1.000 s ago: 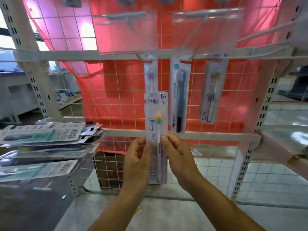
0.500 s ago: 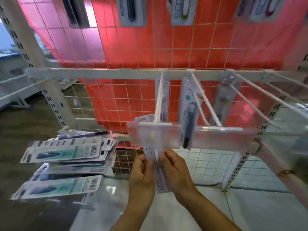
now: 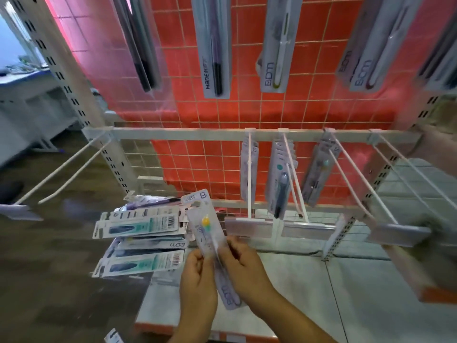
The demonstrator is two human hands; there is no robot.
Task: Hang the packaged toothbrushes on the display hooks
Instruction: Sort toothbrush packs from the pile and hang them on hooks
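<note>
Right now the packaged toothbrush (image 3: 210,233) is held between both hands, low in front of the rack and not on any hook. It is tilted so that its hang tab leans up and to the left. The left hand (image 3: 197,280) grips its left edge with curled fingers, and the right hand (image 3: 243,264) holds the right edge, fingers curled onto the pack. A yellow and green brush head shows through the clear blister.

Just behind it, to the left, lies a pile of packaged toothbrushes (image 3: 141,231) with barcodes facing up. To the right, near the pack's top, is a clear label holder (image 3: 247,225) at the tip of a white display hook (image 3: 249,194). That hook carries a hanging pack (image 3: 243,174) at its back end.

The neighbouring hooks (image 3: 295,184) hold packs too. All are fixed to a white crossbar (image 3: 185,133) in front of a red wire grid (image 3: 210,115). An upper row of packs (image 3: 215,45) hangs above.
</note>
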